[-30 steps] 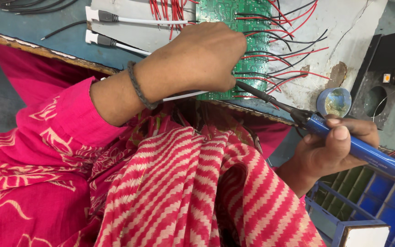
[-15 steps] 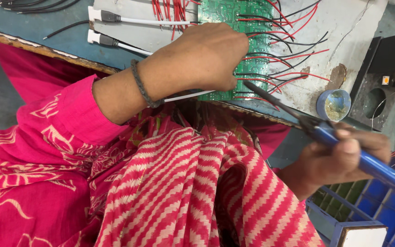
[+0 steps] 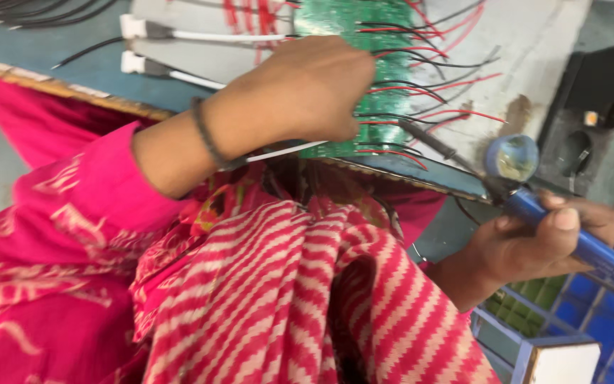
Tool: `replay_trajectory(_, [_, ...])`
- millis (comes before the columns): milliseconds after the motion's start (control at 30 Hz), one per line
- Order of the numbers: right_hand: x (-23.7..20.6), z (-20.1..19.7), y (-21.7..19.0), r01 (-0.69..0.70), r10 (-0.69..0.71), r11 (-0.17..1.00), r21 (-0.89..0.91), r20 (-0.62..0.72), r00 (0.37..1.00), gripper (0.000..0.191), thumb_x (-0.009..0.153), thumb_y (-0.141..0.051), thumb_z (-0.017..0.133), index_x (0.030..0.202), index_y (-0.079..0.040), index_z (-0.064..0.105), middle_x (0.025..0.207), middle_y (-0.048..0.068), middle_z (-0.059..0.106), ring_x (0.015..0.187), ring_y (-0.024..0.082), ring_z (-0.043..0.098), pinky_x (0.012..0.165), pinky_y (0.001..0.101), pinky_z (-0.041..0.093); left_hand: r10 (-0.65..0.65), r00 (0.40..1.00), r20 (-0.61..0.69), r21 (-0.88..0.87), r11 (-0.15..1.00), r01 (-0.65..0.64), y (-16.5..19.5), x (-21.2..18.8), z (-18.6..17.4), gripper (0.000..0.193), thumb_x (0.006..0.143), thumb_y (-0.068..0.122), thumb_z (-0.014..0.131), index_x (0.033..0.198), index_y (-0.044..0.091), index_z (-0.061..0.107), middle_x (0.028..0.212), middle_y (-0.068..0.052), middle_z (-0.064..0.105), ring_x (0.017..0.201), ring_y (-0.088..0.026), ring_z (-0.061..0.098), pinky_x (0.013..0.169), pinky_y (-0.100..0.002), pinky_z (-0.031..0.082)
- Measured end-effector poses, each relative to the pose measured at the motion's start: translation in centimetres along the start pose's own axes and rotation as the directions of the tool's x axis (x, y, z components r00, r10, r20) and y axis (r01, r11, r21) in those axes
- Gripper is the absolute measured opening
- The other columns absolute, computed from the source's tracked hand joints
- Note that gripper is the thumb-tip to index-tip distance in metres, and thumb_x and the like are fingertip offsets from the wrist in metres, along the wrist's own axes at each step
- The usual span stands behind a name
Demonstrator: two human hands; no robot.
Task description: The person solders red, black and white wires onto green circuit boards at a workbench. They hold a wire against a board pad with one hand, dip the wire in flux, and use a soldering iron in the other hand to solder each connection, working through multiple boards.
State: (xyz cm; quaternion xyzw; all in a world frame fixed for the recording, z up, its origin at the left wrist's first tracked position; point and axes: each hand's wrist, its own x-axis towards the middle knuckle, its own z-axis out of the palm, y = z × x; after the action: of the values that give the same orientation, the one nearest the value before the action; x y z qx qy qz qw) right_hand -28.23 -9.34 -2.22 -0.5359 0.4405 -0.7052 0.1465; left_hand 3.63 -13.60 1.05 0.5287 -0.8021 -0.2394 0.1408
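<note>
A green circuit board (image 3: pixel 385 32) with red and black wires (image 3: pixel 449 92) soldered to it lies on the bench. My left hand (image 3: pixel 307 89) rests on the board's near edge with the fingers curled down onto it; whether it pinches a wire is hidden. My right hand (image 3: pixel 541 238) grips the blue handle of a soldering iron (image 3: pixel 577 235). The iron's dark tip (image 3: pixel 421 135) points left and touches the wires at the board's lower right edge.
A small round tin (image 3: pixel 512 158) sits on the bench edge by the iron. Two white connectors (image 3: pixel 133 46) with cables lie at the back left. A black stand (image 3: pixel 584 142) is at right, a blue crate (image 3: pixel 591 334) below it. My striped red scarf fills the foreground.
My right hand has drawn the iron slightly right and down along the board's edge. My left hand has stayed on the board.
</note>
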Motion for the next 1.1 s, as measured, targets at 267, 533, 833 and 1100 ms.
replay_trajectory(267, [5.4, -3.9, 2.7, 0.034, -0.066, 0.985, -0.172, -0.185, 0.981, 0.013, 0.099, -0.009, 0.067, 0.098, 0.000, 0.059, 0.088, 0.009, 0.064, 0.051, 0.012, 0.048, 0.045, 0.0245, 0.037, -0.132, 0.967, 0.217, 0.028, 0.991, 0.129, 1.3, -0.3, -2.5, 0.027, 0.074, 0.029, 0.072, 0.072, 0.002, 0.073, 0.072, -0.028, 0.066, 0.070, -0.046, 0.067, 0.067, -0.056, 0.052])
replay_trajectory(533, [3.7, -3.5, 4.0, 0.038, -0.052, 0.973, -0.228, -0.056, 0.997, 0.020, 0.103, -0.015, 0.071, 0.097, 0.001, 0.060, 0.084, 0.007, 0.061, 0.056, 0.010, 0.053, 0.052, 0.0227, 0.041, -0.232, 0.939, 0.255, 0.034, 0.972, 0.231, 2.7, -0.6, -3.3, 0.027, 0.075, 0.034, 0.072, 0.080, 0.008, 0.077, 0.080, -0.022, 0.071, 0.081, -0.044, 0.069, 0.076, -0.056, 0.055])
replay_trajectory(833, [4.0, -3.0, 4.1, 0.058, -0.066, 0.971, -0.231, -0.030, 0.997, 0.021, 0.104, -0.016, 0.070, 0.099, 0.002, 0.060, 0.086, 0.007, 0.063, 0.057, 0.010, 0.054, 0.053, 0.0222, 0.042, -0.233, 0.936, 0.265, 0.049, 0.972, 0.228, 3.0, -0.7, -3.4, 0.029, 0.078, 0.038, 0.075, 0.080, 0.009, 0.077, 0.080, -0.022, 0.071, 0.081, -0.044, 0.070, 0.075, -0.056, 0.055])
replay_trajectory(1100, [4.6, -3.5, 4.3, 0.070, -0.084, 0.967, -0.246, -0.048, 0.995, 0.019, 0.105, -0.015, 0.069, 0.100, 0.002, 0.062, 0.088, 0.007, 0.063, 0.056, 0.009, 0.054, 0.050, 0.0221, 0.042, -0.200, 0.945, 0.257, 0.000, 0.978, 0.207, 3.3, -1.0, -3.5, 0.028, 0.078, 0.035, 0.074, 0.079, 0.008, 0.077, 0.079, -0.024, 0.071, 0.080, -0.044, 0.069, 0.076, -0.055, 0.055])
